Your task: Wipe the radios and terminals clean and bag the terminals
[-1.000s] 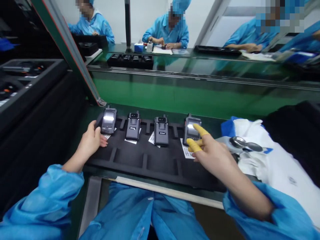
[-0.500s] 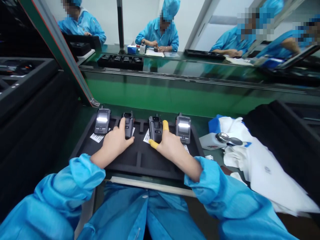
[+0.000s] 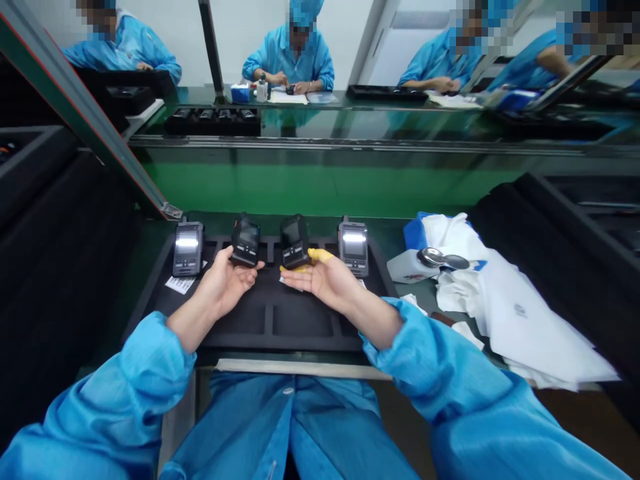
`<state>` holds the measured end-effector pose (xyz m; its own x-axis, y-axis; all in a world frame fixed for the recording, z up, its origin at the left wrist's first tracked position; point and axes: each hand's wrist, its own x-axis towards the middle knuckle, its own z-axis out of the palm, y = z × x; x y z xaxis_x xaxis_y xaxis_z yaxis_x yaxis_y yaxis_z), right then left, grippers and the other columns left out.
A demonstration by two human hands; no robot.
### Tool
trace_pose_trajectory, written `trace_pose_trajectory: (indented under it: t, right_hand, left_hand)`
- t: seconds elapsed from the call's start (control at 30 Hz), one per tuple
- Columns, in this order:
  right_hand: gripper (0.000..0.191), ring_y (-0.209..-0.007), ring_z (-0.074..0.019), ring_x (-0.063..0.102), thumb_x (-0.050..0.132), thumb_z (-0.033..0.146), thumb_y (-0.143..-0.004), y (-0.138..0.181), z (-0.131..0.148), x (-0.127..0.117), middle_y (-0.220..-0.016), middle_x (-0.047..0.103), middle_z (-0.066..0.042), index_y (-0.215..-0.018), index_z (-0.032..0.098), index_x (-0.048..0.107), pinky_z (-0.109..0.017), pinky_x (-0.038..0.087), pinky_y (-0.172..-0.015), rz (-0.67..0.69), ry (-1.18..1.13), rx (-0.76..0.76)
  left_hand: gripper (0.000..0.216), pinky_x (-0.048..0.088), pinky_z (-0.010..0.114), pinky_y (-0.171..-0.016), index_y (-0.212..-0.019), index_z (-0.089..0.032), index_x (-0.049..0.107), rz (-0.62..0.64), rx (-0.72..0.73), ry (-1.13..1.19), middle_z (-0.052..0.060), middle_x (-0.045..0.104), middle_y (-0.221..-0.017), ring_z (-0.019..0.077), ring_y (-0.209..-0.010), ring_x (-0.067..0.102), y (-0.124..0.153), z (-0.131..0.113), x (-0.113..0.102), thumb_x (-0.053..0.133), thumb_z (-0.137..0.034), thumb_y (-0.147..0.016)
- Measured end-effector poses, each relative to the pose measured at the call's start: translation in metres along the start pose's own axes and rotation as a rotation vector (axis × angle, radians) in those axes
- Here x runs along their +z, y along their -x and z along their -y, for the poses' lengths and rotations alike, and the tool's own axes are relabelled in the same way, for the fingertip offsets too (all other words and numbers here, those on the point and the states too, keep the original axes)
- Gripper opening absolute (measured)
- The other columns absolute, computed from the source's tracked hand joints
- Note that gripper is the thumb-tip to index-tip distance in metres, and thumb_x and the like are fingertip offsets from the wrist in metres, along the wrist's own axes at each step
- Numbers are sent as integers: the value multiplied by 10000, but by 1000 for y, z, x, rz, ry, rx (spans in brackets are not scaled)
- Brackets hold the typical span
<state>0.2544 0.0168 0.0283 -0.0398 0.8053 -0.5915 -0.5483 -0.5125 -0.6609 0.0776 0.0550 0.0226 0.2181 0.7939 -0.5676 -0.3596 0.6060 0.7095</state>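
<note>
My left hand [image 3: 225, 283], palm turned up, grips the lower end of a black handheld radio [image 3: 245, 239], whose screen faces me. A second handheld radio [image 3: 295, 240] is tilted in my right hand [image 3: 327, 277], with yellow covers on some of its fingers. Both are over a black foam tray [image 3: 215, 327]. At the tray's left stands another radio [image 3: 189, 248] with a lit-looking screen, a white barcode label [image 3: 180, 285] below it. One more radio [image 3: 353, 247] rests at the right, just beyond my right hand.
On the right stand a white dispenser bottle [image 3: 413, 265] with a metal lid, a blue box [image 3: 414, 233] with crumpled tissues, and white sheets [image 3: 535, 320]. Dark foam stacks flank both sides. Across a green partition [image 3: 325, 183], several people in blue work at another bench.
Both middle radios have been turned from back side up to screen side up. My hands have rolled from palms down to palms up around their lower ends. The view has shifted slightly.
</note>
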Motion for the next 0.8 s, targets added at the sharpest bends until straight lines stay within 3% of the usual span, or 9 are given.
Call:
trace_pose_trajectory:
  t: [0.1,0.2,0.33,0.47,0.57,0.67,0.77,0.8]
  right_hand:
    - [305,-611,-172,697,304,200,-953,5,-4,-5,-638,684,-74,-1178,80,473,-312,577,-657,-97,134,-57]
    - [457,-476,-142,640,362,206,-960,8,-8,-5,-531,624,19,-1403,127,282,-259,554,-503,-157,290,-152]
    - [554,-418,-134,603,331,159,-954,9,-9,-5,-461,583,44,-1478,132,154,-228,530,-427,-156,396,-134]
    - [621,-413,-145,599,336,40,-878,2,-15,-14,-410,551,63,-1476,114,185,-231,526,-418,-166,583,-138]
    - [694,-429,-149,608,388,-15,-798,-5,-21,-21,-425,553,76,-1460,131,239,-239,530,-438,-149,743,-168]
    - [606,-501,-153,637,429,36,-802,8,-16,-31,-521,609,41,-1397,131,366,-271,555,-507,-93,822,-253]
    - [530,-604,-137,653,525,120,-790,53,7,-52,-723,684,5,-1314,195,502,-272,558,-586,-77,928,-514]
    - [480,-618,-128,647,546,163,-794,73,18,-62,-758,687,7,-1271,218,552,-270,553,-605,-135,939,-617]
  left_hand:
    - [360,523,245,-596,-908,-76,585,-53,16,-24,174,678,-813,128,-595,593,3,3,-10,314,-304,-974]
    - [238,540,250,-621,-932,-81,560,-99,47,-124,167,686,-803,130,-604,622,3,6,-15,351,-191,-966]
    - [142,517,211,-530,-1000,-109,506,-136,78,-256,85,665,-652,121,-512,618,3,6,-16,371,-104,-953]
    - [258,494,200,-449,-1199,-86,432,-135,70,-394,25,628,-542,123,-413,588,6,2,-12,340,-90,-959]
    - [467,517,210,-480,-1406,-72,216,-135,85,-488,9,635,-536,126,-438,607,12,-1,-8,340,-82,-955]
    - [624,524,214,-500,-1474,-77,56,-184,193,-625,0,646,-571,122,-470,610,26,1,-6,364,-85,-931]
    - [672,504,220,-468,-1474,-137,185,-181,425,-842,-17,640,-623,127,-476,583,45,13,-8,495,-184,-881]
    - [673,511,230,-475,-1462,-173,242,-160,495,-919,-17,643,-654,134,-497,587,51,19,-8,540,-247,-863]
